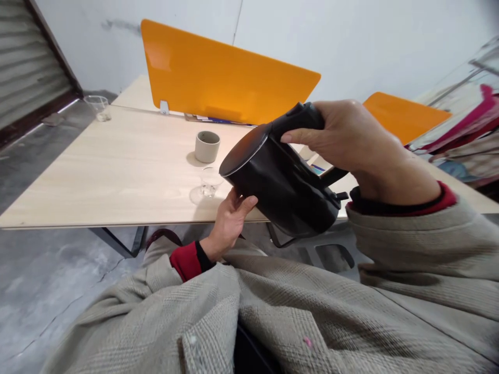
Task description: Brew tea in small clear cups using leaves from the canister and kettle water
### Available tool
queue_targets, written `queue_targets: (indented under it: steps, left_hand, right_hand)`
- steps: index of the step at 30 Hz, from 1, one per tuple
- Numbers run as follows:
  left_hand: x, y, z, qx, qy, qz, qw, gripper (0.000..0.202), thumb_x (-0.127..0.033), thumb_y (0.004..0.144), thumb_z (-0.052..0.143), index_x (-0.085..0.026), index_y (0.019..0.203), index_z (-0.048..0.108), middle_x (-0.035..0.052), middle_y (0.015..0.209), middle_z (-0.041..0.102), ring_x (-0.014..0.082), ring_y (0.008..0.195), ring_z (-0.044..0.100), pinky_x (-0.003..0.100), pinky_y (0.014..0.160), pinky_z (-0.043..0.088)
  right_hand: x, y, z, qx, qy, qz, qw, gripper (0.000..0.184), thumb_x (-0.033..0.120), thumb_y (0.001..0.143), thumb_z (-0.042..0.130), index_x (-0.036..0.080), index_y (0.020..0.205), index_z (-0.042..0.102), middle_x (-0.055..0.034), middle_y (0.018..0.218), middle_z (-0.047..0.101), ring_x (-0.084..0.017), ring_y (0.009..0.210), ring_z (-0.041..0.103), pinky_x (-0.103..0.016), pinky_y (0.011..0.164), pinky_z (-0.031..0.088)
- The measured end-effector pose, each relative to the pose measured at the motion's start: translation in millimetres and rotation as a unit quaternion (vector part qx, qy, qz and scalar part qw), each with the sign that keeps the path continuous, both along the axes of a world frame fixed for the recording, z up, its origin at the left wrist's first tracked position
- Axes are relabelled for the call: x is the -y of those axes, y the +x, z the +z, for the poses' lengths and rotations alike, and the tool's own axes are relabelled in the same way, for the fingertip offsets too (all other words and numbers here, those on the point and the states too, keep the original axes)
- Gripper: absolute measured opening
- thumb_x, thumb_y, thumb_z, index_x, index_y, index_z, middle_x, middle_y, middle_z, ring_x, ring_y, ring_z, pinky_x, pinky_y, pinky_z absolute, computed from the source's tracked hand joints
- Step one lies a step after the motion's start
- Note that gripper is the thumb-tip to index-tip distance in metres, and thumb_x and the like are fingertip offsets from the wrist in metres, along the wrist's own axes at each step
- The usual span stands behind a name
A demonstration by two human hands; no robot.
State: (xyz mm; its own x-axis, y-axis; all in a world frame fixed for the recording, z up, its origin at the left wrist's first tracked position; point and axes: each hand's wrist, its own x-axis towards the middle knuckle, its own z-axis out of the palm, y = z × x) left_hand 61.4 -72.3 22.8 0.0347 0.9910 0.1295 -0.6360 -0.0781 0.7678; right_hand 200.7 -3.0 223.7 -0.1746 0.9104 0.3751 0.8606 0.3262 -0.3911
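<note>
My right hand (346, 135) is closed round the handle of a black electric kettle (284, 182). The kettle is tilted steeply, its lid end lowered to the left, above the table's front edge. At that lower end is my left hand (228, 223), thumb against the kettle's side and the other fingers partly hidden behind it. Just beyond my left fingers a small clear plastic cup (210, 182) stands on the table. No stream of liquid is visible. Behind the clear cup sits a grey-beige mug (207, 147), upright.
Orange divider panels (226, 72) run along the back of the pale wooden table (97, 176). Another clear plastic cup (100, 108) stands at the far left edge. Flat papers or books (218, 120) lie under the divider. Clothes (475, 135) hang at the right.
</note>
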Motion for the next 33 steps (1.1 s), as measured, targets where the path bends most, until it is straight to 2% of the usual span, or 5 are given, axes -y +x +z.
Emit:
queue_targets:
  steps: [4, 14, 25, 33]
  left_hand:
    - [-2.9, -0.2, -0.8, 0.014, -0.012, -0.007, 1.000, 0.064, -0.053, 0.082, 0.089, -0.029, 0.138, 0.069, 0.0063, 0.153, 0.068, 0.0326, 0.148, 0.057, 0.058, 0.129, 0.041]
    - [-6.3, -1.5, -6.1, 0.021, -0.013, -0.009, 1.000, 0.063, -0.056, 0.083, 0.087, -0.027, 0.136, 0.070, 0.0083, 0.155, 0.066, 0.0338, 0.151, 0.054, 0.058, 0.128, 0.041]
    - [-8.5, -1.5, -6.6, 0.030, -0.021, -0.014, 0.999, 0.063, -0.056, 0.084, 0.086, -0.027, 0.137, 0.069, 0.0084, 0.154, 0.066, 0.0344, 0.150, 0.054, 0.058, 0.127, 0.043]
    - [-10.2, -0.6, -9.5, 0.040, -0.021, -0.022, 0.999, 0.066, -0.056, 0.085, 0.085, -0.028, 0.141, 0.066, 0.0086, 0.156, 0.065, 0.0352, 0.153, 0.051, 0.060, 0.129, 0.040]
  right_hand:
    - [-4.2, -10.5, 1.2, 0.005, -0.023, -0.012, 1.000, 0.026, 0.013, 0.084, 0.086, 0.019, 0.069, 0.065, 0.0084, 0.059, 0.050, -0.011, 0.061, 0.043, -0.035, 0.067, 0.035]
    - [-19.1, -15.9, -1.2, 0.038, -0.028, -0.013, 0.999, 0.022, 0.013, 0.084, 0.085, 0.018, 0.071, 0.069, 0.0077, 0.060, 0.048, -0.011, 0.063, 0.042, -0.035, 0.072, 0.039]
    - [-20.6, -31.2, 4.5, 0.109, -0.037, -0.040, 0.993, 0.037, 0.019, 0.085, 0.087, 0.021, 0.065, 0.056, 0.0072, 0.058, 0.042, -0.012, 0.062, 0.037, -0.035, 0.068, 0.032]
    - [-23.2, -35.4, 4.8, 0.152, -0.034, -0.044, 0.987, 0.042, 0.025, 0.086, 0.086, 0.022, 0.063, 0.052, 0.0069, 0.058, 0.041, -0.011, 0.061, 0.036, -0.035, 0.068, 0.033]
